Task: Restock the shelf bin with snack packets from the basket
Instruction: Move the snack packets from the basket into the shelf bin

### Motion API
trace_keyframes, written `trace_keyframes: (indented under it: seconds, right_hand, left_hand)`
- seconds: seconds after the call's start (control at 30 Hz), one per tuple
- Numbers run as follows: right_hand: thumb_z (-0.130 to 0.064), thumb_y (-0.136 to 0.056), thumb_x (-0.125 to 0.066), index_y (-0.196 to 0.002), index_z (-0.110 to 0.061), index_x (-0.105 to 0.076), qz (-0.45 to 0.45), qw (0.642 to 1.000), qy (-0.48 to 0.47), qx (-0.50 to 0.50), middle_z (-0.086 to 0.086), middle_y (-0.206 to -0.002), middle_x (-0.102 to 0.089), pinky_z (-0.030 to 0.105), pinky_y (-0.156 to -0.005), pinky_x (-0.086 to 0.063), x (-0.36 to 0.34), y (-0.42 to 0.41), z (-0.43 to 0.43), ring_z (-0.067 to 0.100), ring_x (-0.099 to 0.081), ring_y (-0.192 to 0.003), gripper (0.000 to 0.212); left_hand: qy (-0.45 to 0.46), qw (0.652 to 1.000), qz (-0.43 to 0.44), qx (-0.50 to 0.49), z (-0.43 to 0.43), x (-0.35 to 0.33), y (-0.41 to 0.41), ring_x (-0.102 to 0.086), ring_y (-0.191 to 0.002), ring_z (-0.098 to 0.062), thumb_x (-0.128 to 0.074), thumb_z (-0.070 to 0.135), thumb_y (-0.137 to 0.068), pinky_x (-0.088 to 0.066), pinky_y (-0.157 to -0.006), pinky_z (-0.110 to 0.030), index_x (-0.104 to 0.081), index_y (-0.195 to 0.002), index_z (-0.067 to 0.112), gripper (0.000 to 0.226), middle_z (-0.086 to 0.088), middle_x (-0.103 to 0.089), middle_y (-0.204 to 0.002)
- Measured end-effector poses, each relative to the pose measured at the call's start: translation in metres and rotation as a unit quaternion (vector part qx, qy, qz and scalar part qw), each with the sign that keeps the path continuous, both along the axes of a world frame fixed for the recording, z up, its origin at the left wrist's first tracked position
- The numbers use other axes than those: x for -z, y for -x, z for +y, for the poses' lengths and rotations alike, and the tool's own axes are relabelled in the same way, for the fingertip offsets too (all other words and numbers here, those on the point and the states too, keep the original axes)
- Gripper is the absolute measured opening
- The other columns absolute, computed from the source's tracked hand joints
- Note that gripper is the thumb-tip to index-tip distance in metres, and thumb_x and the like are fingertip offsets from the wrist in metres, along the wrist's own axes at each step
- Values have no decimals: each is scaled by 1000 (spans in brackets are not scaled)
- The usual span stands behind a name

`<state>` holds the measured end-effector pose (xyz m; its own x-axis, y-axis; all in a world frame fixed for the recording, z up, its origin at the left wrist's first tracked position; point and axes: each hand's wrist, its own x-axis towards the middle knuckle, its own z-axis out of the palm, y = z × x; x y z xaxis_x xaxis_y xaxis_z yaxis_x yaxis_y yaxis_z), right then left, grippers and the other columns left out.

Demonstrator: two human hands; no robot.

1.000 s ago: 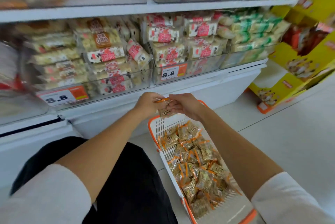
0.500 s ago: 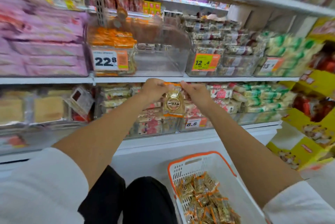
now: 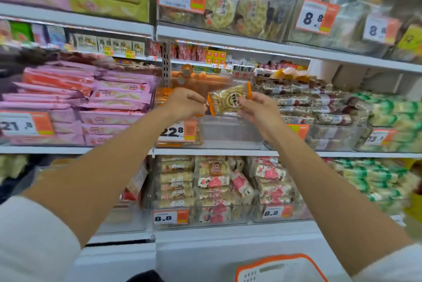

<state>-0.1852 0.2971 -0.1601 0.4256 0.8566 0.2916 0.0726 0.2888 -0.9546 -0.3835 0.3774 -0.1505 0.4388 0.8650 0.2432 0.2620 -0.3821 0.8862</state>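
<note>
you're holding one snack packet (image 3: 229,100) up before the clear shelf bin (image 3: 230,132) on the middle white shelf (image 3: 228,151), your left hand (image 3: 185,102) pinching its left orange edge and your right hand (image 3: 258,110) gripping its right side, the orange-rimmed basket (image 3: 280,267) low down below the shelves.

Snack packet (image 3: 230,99), centre: clear glossy plastic film, crinkled, orange sealed ends.
Shelf bin (image 3: 230,132), at packet's 6 o'clock: clear rigid plastic, smooth, glossy.
Basket (image 3: 282,268), 5 o'clock: perforated white plastic, orange rim, matt.
Pink packs (image 3: 109,99), 9 o'clock: shiny film.
Shelf board (image 3: 228,151): smooth white finish, material undetermined.
Sleeve (image 3: 34,243), 7 o'clock: white cloth, matt.
</note>
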Motion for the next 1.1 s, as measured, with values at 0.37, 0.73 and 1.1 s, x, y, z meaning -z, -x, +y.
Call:
trace_keyframes:
  seconds: [0.37, 0.73, 1.1]
  right_hand:
    - [-10, -85, -73, -89, -9, -71, -373, 917, 85, -112, 7, -81, -66, 37, -76, -54, -27, 20, 78, 18, -59, -74, 5]
    - [-11, -83, -76, -103, 4, -70, -390, 905, 109, -129, 20, -102, -66, 26, -65, -58, -12, 28, 100, 14, -65, -71, 26]
    - [-16, -85, -75, -78, 5, -66, -336, 907, 199, -156, 12, -67, -59, 24, -66, -57, -2, 26, 100, 9, -60, -55, 24]
  left_hand:
    - [-23, 999, 18, -45, 61, -11, 27, -62, -80, -9, -59, 9, -94, -50, -70, -21, -69, -105, 12, 15, -2, -68, -98]
    - [-89, 991, 96, 26, 66, -6, 19, -61, -76, -6, -71, 17, -86, -48, -67, -9, -71, -112, 10, 26, 1, -69, -85]
    - [-108, 960, 259, 25, 71, -7, 20, -60, -97, -17, -74, 18, -85, -47, -92, -31, -73, -100, 10, 17, -1, -66, -98]
